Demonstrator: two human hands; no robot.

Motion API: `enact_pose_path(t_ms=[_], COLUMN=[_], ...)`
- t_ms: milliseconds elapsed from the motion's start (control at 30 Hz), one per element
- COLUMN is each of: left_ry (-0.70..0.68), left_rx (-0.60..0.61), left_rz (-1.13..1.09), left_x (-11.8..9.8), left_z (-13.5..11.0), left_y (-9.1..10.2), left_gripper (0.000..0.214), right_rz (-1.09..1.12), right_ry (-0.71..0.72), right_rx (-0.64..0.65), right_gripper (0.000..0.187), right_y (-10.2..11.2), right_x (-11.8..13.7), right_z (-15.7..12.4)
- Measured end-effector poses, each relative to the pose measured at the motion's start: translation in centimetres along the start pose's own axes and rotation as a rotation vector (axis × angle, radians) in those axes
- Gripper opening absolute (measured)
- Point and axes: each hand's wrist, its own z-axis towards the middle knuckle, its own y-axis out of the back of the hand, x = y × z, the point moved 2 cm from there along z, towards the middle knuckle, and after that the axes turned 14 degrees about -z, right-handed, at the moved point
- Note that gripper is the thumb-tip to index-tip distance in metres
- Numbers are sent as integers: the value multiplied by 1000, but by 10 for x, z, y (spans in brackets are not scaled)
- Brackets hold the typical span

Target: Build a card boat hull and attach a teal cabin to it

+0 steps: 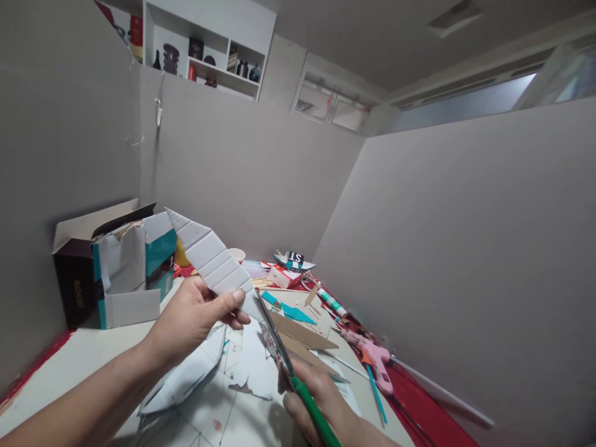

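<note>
Looks like a trimming step: left hand pinches the creased white card just left of frame centre, right hand grips the scissors, blades at the card's lower-right edge. Next move probably calls for steadying the card while cutting. Label right of centre seems an upside-down "ST"; dark box lettering, left, too blurred.

At the left of the counter stand 2 boxes, a teal-and-white box just beside a dark box with raised flaps. A pink glue gun lies at the right, near a thin blue stick. Farther back sits a pale cup. Above the grey partition, 1 white shelf unit holds a dark ribbed jar.
</note>
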Motion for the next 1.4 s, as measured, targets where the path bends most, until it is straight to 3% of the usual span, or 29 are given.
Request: enact_pose_path(t_ms=[367, 600, 900, 1167, 1400], left_ry=[5, 37, 60, 64, -24], left_rx=[27, 58, 68, 82, 8], left_rz=[7, 20, -14, -63, -76], left_x=[0, -3, 8, 13, 2], left_z=[1, -2, -3, -4, -3], left_y=[1, -4, -7, -6, 1], left_gripper=[21, 27, 26, 23, 28], right_rz=[19, -60, -41, -42, -73], right_ry=[8, 57, 88, 107, 102], right_rx=[14, -12, -10, -33, -41], right_gripper=[43, 38, 40, 44, 42], right_y=[-5, 4, -9, -13, -13], right_x=[-3, 7, -13, -16, -15], right_z=[-1, 4, -4, -4, -2])
